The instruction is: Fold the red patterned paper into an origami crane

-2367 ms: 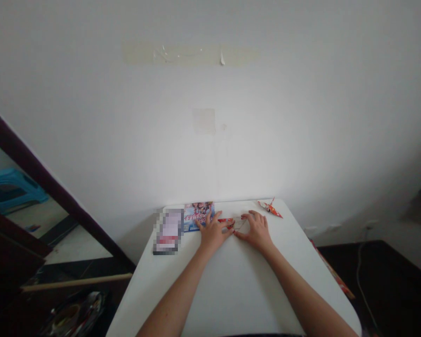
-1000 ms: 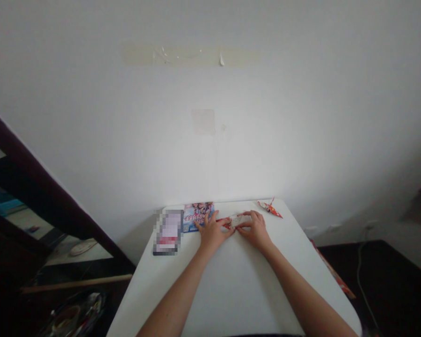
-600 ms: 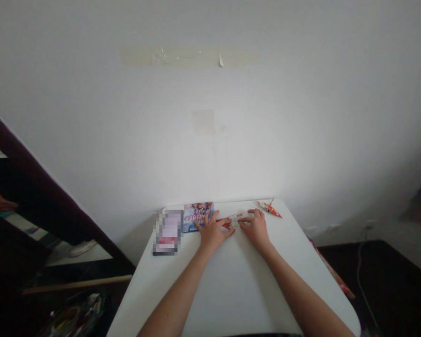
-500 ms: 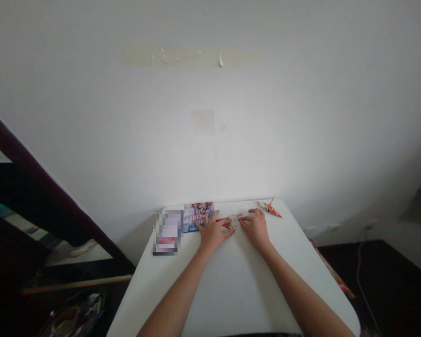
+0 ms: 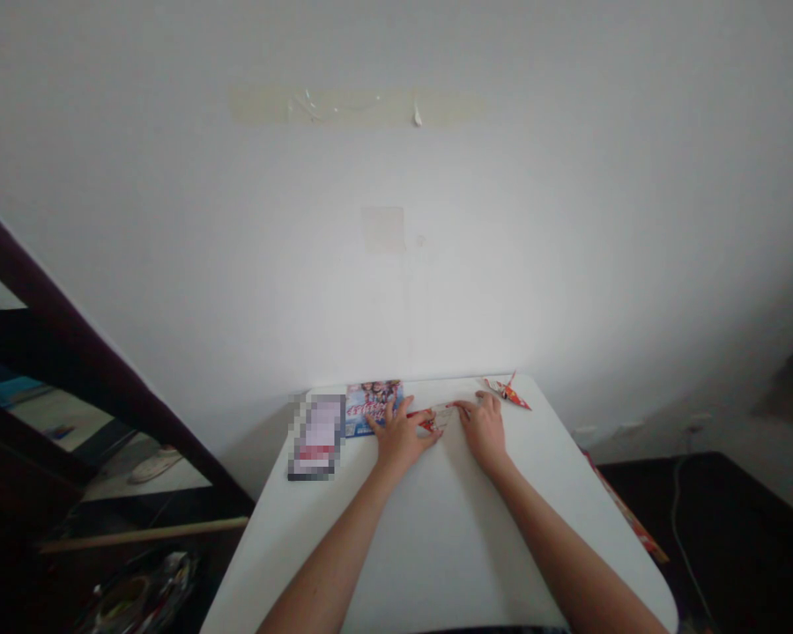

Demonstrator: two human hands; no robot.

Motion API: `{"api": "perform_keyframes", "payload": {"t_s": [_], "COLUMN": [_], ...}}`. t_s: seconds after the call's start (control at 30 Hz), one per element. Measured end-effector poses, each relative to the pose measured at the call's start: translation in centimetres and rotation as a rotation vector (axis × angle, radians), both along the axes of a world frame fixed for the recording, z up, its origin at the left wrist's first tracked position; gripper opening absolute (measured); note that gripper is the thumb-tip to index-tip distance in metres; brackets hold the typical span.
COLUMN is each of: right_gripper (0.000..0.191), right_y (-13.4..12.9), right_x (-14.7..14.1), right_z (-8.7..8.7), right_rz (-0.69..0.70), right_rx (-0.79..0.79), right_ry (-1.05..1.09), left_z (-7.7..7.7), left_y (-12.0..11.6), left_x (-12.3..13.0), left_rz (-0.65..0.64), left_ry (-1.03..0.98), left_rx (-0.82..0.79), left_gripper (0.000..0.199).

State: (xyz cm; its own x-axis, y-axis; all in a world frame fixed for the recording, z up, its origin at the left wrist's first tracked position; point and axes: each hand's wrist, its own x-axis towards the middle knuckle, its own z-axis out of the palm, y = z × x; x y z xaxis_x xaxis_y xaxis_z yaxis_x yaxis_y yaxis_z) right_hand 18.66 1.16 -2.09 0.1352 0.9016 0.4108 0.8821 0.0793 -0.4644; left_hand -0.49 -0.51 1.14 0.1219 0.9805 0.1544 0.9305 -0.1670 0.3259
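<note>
A small folded paper (image 5: 442, 416), red and white with fine print, lies on the white table between my hands. My left hand (image 5: 400, 438) has its fingers spread; its thumb and index finger hold the left part of the paper against the tabletop. My right hand (image 5: 484, 431) is at the paper's right end, index finger and thumb close together on its tip. Part of the paper is hidden under my fingers. Beneath the left fingertips is a colourful printed sheet (image 5: 363, 412), blue, red and white. A folded paper crane (image 5: 510, 394), red and white, sits beyond my right hand.
On the table's (image 5: 436, 546) left side lies a blurred-out phone (image 5: 318, 438). The wall (image 5: 502, 264) rises right behind the table. A dark-framed mirror (image 5: 106, 343) leans at the left, above a cluttered bag (image 5: 142, 590) on the floor. A cable (image 5: 678, 519) hangs at the right.
My right hand has shifted slightly, its index finger now straighter along the paper's right tip, which shows less. My left hand, the phone and the crane have stayed put.
</note>
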Motion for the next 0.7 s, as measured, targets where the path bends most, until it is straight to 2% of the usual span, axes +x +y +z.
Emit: {"api": "perform_keyframes", "payload": {"t_s": [0.2, 0.5, 0.7], "right_gripper": [0.033, 0.034, 0.036], "right_y": [0.09, -0.21, -0.31], "right_x": [-0.08, -0.05, 0.2], "right_z": [-0.45, -0.02, -0.11], "right_rz": [-0.024, -0.02, -0.004], "right_rx": [0.045, 0.01, 0.003], "right_ry": [-0.031, -0.019, -0.005], "left_z": [-0.14, -0.36, -0.41], "left_y": [0.01, -0.08, -0.03], "left_x": [0.01, 0.0, -0.09], "left_rz": [0.007, 0.008, 0.008], "left_ry": [0.002, 0.002, 0.011], "left_rx": [0.011, 0.035, 0.035], "left_gripper": [0.042, 0.044, 0.055]}}
